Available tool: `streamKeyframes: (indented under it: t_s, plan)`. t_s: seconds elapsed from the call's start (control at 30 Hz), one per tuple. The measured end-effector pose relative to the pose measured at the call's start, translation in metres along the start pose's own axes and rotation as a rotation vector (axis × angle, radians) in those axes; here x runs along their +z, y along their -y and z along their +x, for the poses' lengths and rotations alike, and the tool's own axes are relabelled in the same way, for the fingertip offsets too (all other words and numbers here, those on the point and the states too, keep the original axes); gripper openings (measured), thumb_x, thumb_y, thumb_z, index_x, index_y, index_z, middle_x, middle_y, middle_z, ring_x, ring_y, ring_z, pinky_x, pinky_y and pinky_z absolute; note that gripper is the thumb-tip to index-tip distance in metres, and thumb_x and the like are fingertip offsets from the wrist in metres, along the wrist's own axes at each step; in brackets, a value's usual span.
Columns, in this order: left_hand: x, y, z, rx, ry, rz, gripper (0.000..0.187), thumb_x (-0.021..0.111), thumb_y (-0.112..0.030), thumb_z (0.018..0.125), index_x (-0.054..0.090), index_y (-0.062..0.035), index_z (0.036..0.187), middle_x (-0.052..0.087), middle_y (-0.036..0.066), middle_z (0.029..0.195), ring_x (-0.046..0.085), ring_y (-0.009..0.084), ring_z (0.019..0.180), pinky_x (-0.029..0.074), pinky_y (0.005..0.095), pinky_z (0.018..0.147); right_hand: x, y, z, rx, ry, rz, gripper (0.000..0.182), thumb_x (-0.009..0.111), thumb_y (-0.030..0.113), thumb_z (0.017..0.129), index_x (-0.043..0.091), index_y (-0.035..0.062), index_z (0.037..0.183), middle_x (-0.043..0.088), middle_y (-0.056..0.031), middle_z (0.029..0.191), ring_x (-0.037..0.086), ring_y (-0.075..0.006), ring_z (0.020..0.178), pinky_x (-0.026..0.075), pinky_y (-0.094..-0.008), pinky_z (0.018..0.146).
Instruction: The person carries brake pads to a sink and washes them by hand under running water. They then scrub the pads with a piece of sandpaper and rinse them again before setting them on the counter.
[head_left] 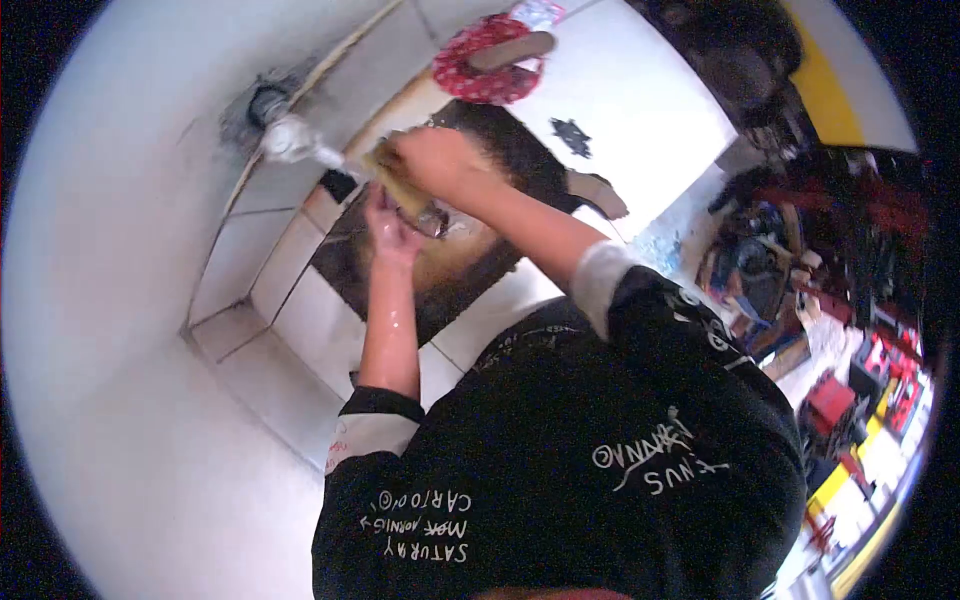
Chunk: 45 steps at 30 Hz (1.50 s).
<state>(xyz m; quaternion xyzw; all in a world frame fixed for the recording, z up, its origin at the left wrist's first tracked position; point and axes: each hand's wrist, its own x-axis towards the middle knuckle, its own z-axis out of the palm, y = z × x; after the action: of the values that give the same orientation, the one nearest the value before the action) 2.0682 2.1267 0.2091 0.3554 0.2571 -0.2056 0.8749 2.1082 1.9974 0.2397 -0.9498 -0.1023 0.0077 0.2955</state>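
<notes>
My right hand is closed around the upper part of a tan, elongated block with a dark, shiny lower end. Motion blur keeps me from making out its exact kind. Wet, with light patches like suds on the skin, my left hand has its fingers against the block's lower side and appears to grip it. Both hands are over a dark, brown-stained square basin area. Just beyond the fingers, a white tap juts from the wall, its spout pointing toward the block.
A red, white-dotted item carries a brown elongated piece on the white counter. Another flat brown piece lies at the basin's right edge, near a dark patch. Cluttered tools fill the right side.
</notes>
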Motion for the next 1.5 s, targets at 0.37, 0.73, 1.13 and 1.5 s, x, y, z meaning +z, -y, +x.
streamKeyframes:
  t_s: [0.37, 0.73, 1.13, 1.5]
  plan:
    - [-0.003, 0.086, 0.025, -0.089, 0.151, 0.139, 0.043, 0.045, -0.041, 0.094, 0.052, -0.0081, 0.120, 0.061, 0.009, 0.111, 0.061, 0.0237, 0.099, 0.050, 0.0379, 0.089, -0.031, 0.009, 0.006, -0.149, -0.281, 0.206, 0.027, 0.056, 0.024, 0.084, 0.058, 0.0033, 0.100, 0.066, -0.0195, 0.092, 0.066, -0.0363, 0.078, 0.053, -0.0453, 0.068]
    - [0.177, 0.222, 0.041, 0.056, 0.090, 0.397, 0.031, 0.047, -0.030, 0.098, 0.055, -0.0003, 0.099, 0.063, 0.011, 0.074, 0.062, 0.0206, 0.057, 0.052, 0.0338, 0.052, -0.182, -0.212, -0.122, 0.606, -0.577, 1.688, 0.043, 0.050, 0.047, 0.091, 0.050, 0.0083, 0.110, 0.039, 0.0018, 0.065, 0.037, -0.0104, 0.051, 0.034, -0.0256, 0.047]
    - [0.186, 0.285, 0.079, 0.414, 0.088, 1.134, 0.034, 0.072, -0.015, 0.077, 0.059, 0.0053, 0.100, 0.068, 0.014, 0.092, 0.066, 0.0226, 0.084, 0.051, 0.0330, 0.077, -0.204, -0.273, -0.181, 0.681, -0.433, 1.780, 0.054, 0.049, 0.054, 0.089, 0.050, 0.0072, 0.115, 0.045, -0.0001, 0.069, 0.043, -0.0125, 0.060, 0.043, -0.0309, 0.055]
    - [0.175, 0.272, 0.076, 0.861, -0.071, 1.865, 0.020, 0.065, -0.014, 0.067, 0.063, -0.0012, 0.082, 0.058, 0.017, 0.093, 0.056, 0.0326, 0.093, 0.045, 0.0441, 0.081, -0.194, -0.241, -0.128, 0.515, -0.129, 1.415, 0.059, 0.040, 0.057, 0.092, 0.048, 0.0114, 0.129, 0.054, -0.0083, 0.103, 0.055, -0.0224, 0.088, 0.048, -0.0408, 0.078]
